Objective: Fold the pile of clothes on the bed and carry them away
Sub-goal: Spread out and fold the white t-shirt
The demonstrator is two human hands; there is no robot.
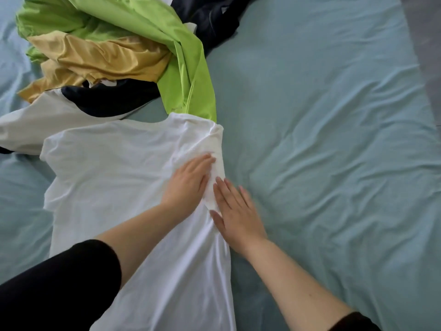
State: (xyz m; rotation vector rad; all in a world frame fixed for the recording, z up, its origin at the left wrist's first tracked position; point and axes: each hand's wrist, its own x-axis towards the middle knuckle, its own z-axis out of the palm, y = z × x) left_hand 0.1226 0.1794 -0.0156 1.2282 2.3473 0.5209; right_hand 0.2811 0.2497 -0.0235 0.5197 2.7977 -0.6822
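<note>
Pressed flat, fingers straight, on the bunched sleeve (216, 149) of a white T-shirt (119, 177): left hand (188, 180). Just beside, fingers spread and holding nothing, at the shirt's edge and on the blue-green bed sheet (334, 139): right hand (238, 211). Beyond the spread-out shirt's collar, heaped unfolded: green garment (143, 25), mustard garment (100, 58), black garment (107, 97).
</note>
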